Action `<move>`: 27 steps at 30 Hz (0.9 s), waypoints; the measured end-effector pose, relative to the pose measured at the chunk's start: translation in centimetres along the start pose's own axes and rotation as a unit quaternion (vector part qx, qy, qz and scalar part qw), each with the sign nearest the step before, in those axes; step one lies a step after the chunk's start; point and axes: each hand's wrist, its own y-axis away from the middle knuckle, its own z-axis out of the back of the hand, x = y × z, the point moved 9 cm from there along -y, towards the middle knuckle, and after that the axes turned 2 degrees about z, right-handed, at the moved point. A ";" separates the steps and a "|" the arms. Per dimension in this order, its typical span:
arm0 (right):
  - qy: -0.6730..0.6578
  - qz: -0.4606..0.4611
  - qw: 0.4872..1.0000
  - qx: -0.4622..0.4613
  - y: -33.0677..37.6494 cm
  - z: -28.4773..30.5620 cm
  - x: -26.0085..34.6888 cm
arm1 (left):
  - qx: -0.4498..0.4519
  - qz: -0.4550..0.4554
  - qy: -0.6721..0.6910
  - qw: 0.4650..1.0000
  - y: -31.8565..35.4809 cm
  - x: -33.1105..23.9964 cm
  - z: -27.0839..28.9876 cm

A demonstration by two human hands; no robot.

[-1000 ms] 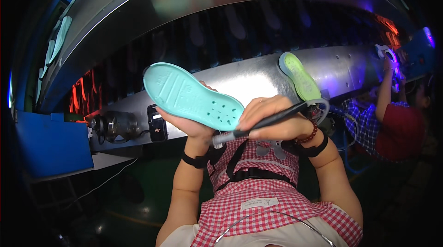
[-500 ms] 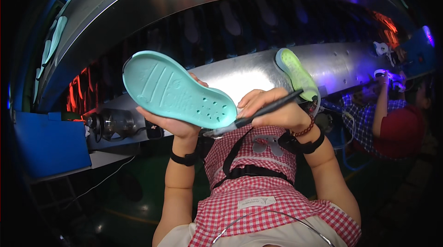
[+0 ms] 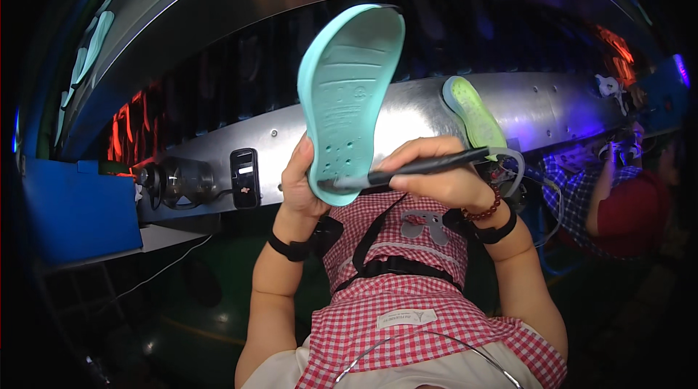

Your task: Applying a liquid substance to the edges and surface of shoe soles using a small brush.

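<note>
A turquoise shoe sole (image 3: 347,94) stands nearly upright in front of me, its raised rim and inner face turned my way. My left hand (image 3: 298,182) is closed on the sole's lower left edge, thumb along the rim. In my right hand (image 3: 440,174) is a black-handled brush (image 3: 425,165), pinched between thumb and fingers, with a pale tube curving from its rear end. The brush tip lies at the inside of the sole's lower end, below the small holes.
On the metal bench (image 3: 273,153) lie a yellow-green sole (image 3: 474,113) and a black phone (image 3: 245,178). A clear jar-like container (image 3: 185,182) stands by a blue box (image 3: 83,211). Red-glowing openings flank the dark conveyor. Another person in a red cap (image 3: 631,207) works at the right.
My left hand has swung the turquoise sole from a leftward slant to nearly upright. The brush tip has moved from beside the sole's edge to inside its lower end. The phone is now uncovered.
</note>
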 end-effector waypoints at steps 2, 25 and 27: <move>0.130 0.167 0.975 0.068 0.1 -1.6 2.6 | 0.036 0.054 0.009 0.998 -0.4 0.1 0.0; 0.188 0.162 0.965 0.081 1.0 1.5 4.2 | 0.023 0.258 -0.142 0.955 3.6 -1.7 1.6; 0.162 0.153 0.967 0.123 1.3 0.8 2.5 | 0.061 0.198 -0.251 0.946 3.2 -3.4 0.6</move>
